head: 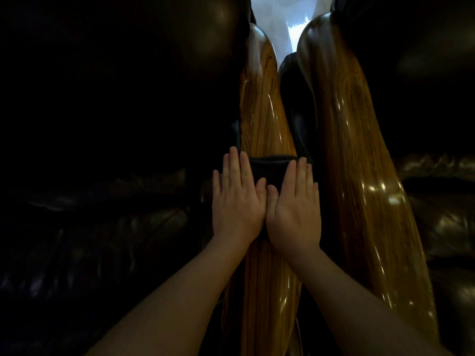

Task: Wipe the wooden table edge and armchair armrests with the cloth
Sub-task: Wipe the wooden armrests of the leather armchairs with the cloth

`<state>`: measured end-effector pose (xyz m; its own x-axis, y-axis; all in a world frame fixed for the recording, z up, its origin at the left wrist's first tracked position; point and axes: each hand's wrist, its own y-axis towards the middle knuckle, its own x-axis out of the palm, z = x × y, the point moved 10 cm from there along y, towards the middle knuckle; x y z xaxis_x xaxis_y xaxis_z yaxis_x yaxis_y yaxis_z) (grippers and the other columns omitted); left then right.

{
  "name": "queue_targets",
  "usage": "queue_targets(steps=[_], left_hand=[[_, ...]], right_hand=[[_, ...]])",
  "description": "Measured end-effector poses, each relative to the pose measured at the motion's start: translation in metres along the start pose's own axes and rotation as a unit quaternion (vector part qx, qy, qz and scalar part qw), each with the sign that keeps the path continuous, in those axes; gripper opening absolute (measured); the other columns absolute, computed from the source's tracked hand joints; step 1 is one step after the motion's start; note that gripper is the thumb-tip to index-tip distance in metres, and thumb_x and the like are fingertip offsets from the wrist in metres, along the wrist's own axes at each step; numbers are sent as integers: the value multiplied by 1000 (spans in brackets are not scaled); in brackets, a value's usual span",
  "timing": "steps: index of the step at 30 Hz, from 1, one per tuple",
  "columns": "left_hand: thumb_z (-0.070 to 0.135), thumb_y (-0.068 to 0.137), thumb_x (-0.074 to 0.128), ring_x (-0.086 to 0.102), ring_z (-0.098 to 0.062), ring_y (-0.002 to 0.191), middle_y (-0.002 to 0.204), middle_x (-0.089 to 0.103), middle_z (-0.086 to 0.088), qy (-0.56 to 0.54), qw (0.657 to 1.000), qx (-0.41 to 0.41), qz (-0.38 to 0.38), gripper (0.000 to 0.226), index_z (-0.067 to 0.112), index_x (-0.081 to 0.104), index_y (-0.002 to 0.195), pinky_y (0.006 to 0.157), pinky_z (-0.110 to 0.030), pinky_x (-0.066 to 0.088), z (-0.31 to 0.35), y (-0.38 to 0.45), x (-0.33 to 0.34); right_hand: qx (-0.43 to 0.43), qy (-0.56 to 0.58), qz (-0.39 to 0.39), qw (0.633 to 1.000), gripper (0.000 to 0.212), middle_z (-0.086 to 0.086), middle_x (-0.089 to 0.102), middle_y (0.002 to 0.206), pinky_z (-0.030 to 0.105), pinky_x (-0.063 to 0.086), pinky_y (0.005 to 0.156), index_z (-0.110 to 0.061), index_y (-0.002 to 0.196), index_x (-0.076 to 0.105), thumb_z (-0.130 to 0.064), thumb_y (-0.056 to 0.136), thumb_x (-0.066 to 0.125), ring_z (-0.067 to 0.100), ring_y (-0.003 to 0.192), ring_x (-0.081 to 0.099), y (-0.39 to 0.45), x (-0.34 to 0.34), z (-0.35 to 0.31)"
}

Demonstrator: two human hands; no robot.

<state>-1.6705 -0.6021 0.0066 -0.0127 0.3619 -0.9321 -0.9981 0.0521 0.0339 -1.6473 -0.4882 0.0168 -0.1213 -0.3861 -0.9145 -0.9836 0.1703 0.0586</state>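
From the head camera we look down on both of our hands laid flat, side by side, on a dark cloth [270,167] that lies across the nearer wooden armrest [264,104]. Our left hand [237,199] has its fingers straight and close together, pointing away from us, with the thumb along the inner edge touching the thumb of our right hand [294,209]. The right hand's fingers are likewise straight and pressed down, not curled round anything. Neither hand pinches or grasps the cloth; both only press on it with flat palms.

The cloth shows mostly as a dark band between and just beyond our index fingers, spanning the width of the armrest, and a thin dark strip of it shows between the heels of the palms. The rest is hidden under our hands, so we cannot tell how far it reaches beneath them.

The armrest is glossy, with a strong grain, and runs from below our wrists up toward a rounded end. A second wooden armrest [359,155] lies just beside it on the right, apart from our hands. Dark leather upholstery [115,227] fills both sides, too dim to make out in detail.
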Motion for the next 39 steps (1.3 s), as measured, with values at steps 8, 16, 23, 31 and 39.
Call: queue_targets(steps=[8,16,23,31,39], left_hand=[[40,102,16,7,-26,146,158,8,-17,11,1000,8,-7,60,3,11,149,115,-51,20,-8,-79,8],[38,101,26,14,-29,145,156,14,-20,22,999,16,-28,60,0,20,147,112,-52,26,-13,-121,15],[44,99,25,12,-27,145,157,12,-18,16,999,12,-37,64,4,16,149,113,-52,23,-12,-119,6],[56,89,44,21,-20,142,158,13,-11,-38,992,89,-86,86,15,0,150,113,-39,28,-13,-89,-14],[47,83,64,54,-15,103,118,54,-3,42,996,66,-49,85,16,17,146,84,-30,47,-10,-82,-32]], right_hand=[[12,-17,1,1000,62,18,13,158,50,20,117,-4,151,14,-39,100,28,28,148,9,-81,11,10],[20,-21,3,1000,64,21,15,155,53,27,113,-1,148,12,-37,99,30,33,146,16,-125,16,16],[-3,-22,-30,999,65,20,21,156,52,29,112,-2,148,24,-43,98,31,32,145,20,-123,6,14],[29,66,-65,995,78,12,24,157,37,40,106,-14,152,20,-38,90,61,25,141,30,-99,-24,29],[27,64,-90,994,70,3,53,124,32,54,82,-18,149,27,-23,89,63,13,101,55,-88,-37,5]])
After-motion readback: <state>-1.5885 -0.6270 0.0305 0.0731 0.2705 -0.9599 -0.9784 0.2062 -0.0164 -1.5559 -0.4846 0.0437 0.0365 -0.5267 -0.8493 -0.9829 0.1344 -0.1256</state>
